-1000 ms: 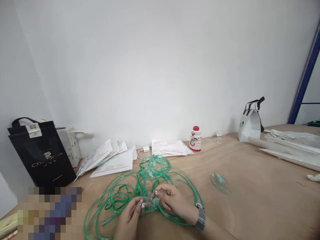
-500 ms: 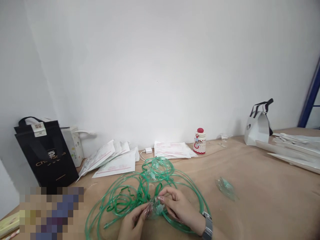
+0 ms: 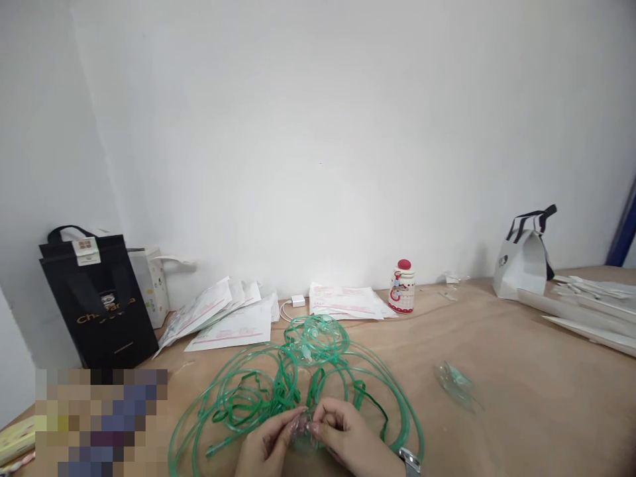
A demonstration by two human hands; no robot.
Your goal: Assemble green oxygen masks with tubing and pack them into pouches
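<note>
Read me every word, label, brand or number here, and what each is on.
"Ch": gold lettering on the black bag; remaining letters unclear.
Sticker on that bag: too small to read.
Left white packets, middle white packets: reddish print, too blurred.
White container: markings too small.
Bottle: markings too small.
White bag: dark emblem, no readable words.

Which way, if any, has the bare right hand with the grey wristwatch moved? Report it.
Yes: the right hand is slightly nearer the person, farther from the white, red-topped, cylindrical bottle.
</note>
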